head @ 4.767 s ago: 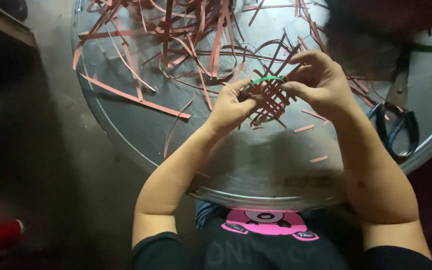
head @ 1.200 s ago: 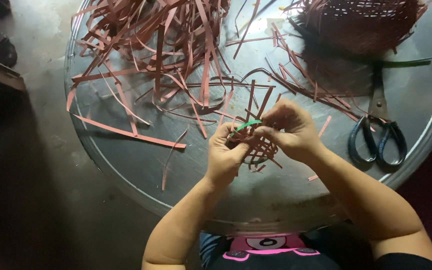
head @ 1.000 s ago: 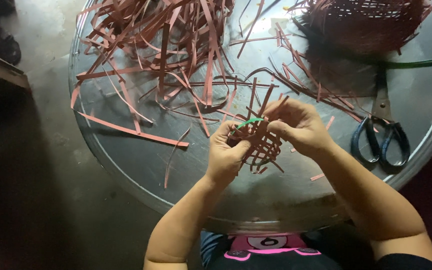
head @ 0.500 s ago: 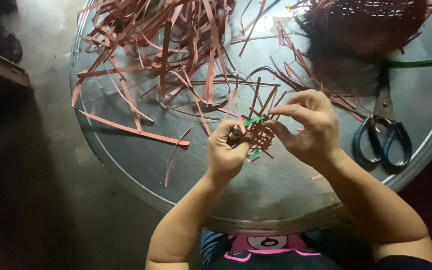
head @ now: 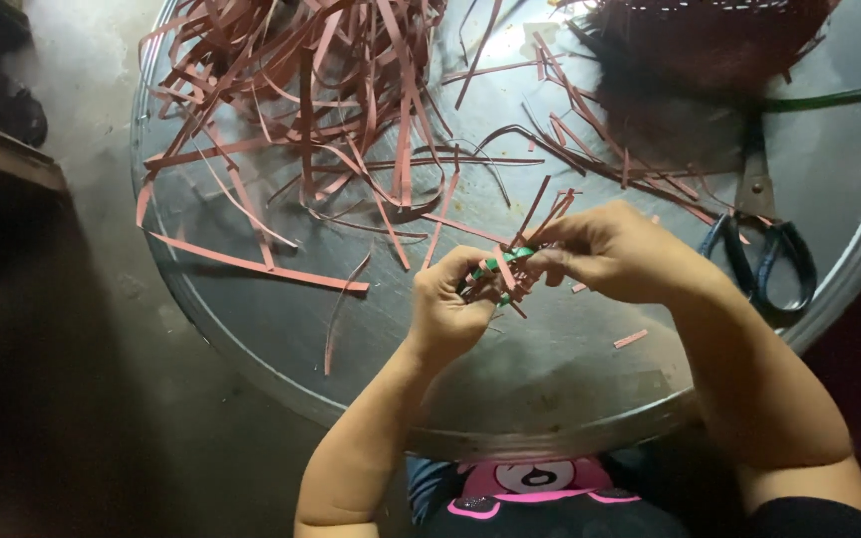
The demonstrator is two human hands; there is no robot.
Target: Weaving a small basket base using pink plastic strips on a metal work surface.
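— Reddish strips (head: 301, 120) are seen heaped on the round metal worktop (head: 550, 379) at the left. What is held?

— A small woven piece (head: 502, 274) of red and green strips is clamped by the left hand (head: 450, 309) and pinched by the right hand (head: 615, 254) above the worktop's middle. Scissors (head: 764, 249) are laid at the right.

Round metal tray (head: 550, 399): bare near edge, passable. Far left blocked by heap of pink strips (head: 311, 110); far right by woven basket (head: 710, 40); scissors (head: 764, 249) close beside right hand (head: 620, 254).
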